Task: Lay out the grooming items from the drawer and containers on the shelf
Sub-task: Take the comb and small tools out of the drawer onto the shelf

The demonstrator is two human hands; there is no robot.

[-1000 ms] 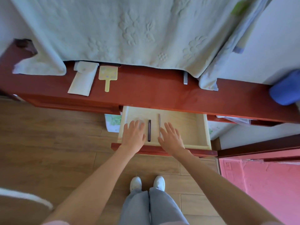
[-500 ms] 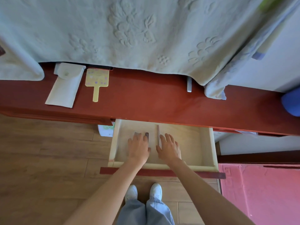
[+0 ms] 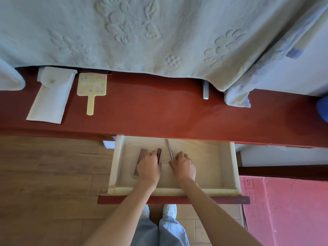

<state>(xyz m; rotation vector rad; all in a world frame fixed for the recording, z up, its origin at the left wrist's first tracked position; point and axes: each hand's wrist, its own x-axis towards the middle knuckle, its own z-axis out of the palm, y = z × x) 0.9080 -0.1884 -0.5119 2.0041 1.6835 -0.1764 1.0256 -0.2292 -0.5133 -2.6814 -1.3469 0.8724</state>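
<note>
The pale wooden drawer (image 3: 232, 167) stands pulled out below the red shelf (image 3: 159, 112). Both hands are inside it. My left hand (image 3: 149, 168) has its fingers curled on a short dark brown stick-shaped item (image 3: 159, 153). A dark fine-toothed comb (image 3: 139, 161) lies flat just left of that hand, partly under it. My right hand (image 3: 184, 166) is curled on a thin pale metal file (image 3: 169, 149) that points toward the drawer's back. On the shelf's left lie a white pouch (image 3: 49, 98) and a yellow hand mirror (image 3: 91, 87).
A pale green towel (image 3: 124, 32) hangs over the shelf's back and hides part of a small grey metal piece (image 3: 205, 91). A blue object (image 3: 323, 109) sits at the far right. A pink mat (image 3: 284, 210) lies on the wooden floor (image 3: 44, 192) by my feet.
Both hands reached deeper into the drawer and went from flat with spread fingers to curled on the two thin items. The comb left of my left hand has come into view.
</note>
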